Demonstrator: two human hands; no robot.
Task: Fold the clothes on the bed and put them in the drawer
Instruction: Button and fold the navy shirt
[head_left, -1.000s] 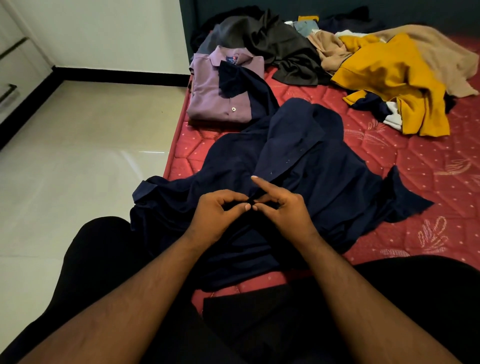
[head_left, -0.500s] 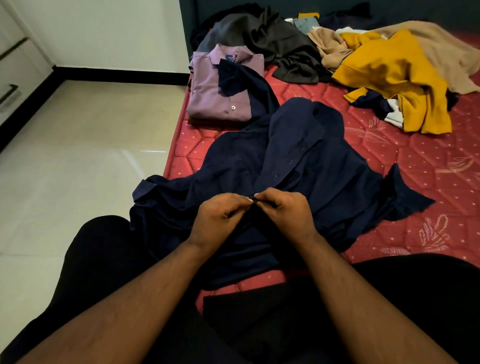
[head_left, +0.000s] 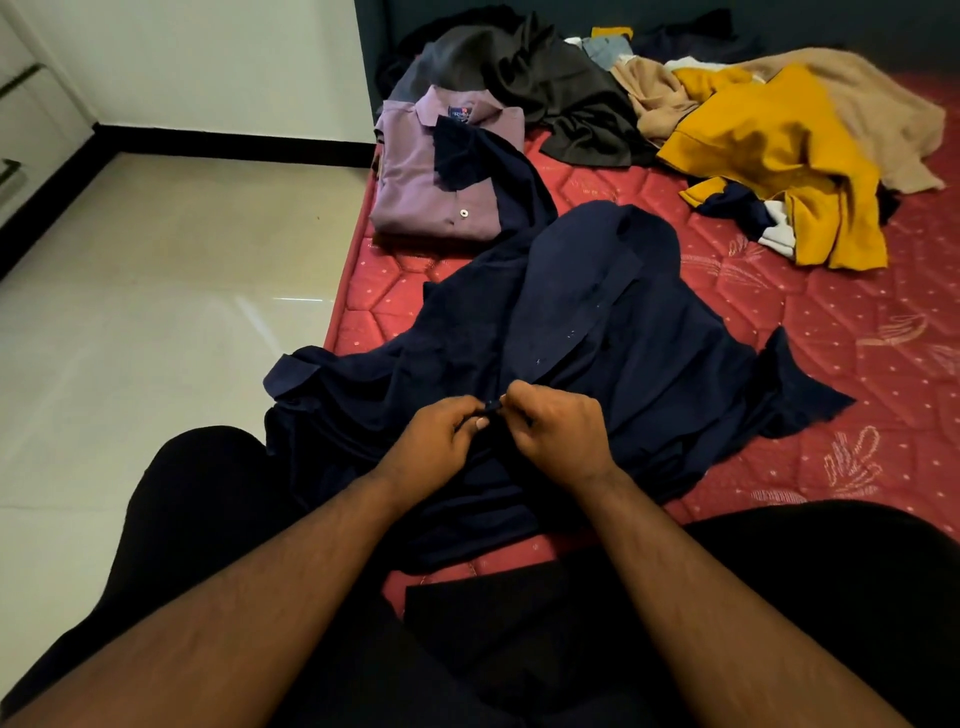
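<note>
My left hand (head_left: 436, 441) and right hand (head_left: 561, 436) both pinch the front edges of the dark blue shirt (head_left: 597, 332) lying on the bed (head_left: 831, 364), so I think I should push the button through slowly, then smooth it flat.

A home bedroom; red quilted mattress (head_left: 779, 332) strewn with clothes (head_left: 753, 135); tiled floor (head_left: 156, 312).

Glossy pale floor tiles (head_left: 156, 322) meet a black skirting (head_left: 234, 143) and white wall (head_left: 208, 62).
</note>
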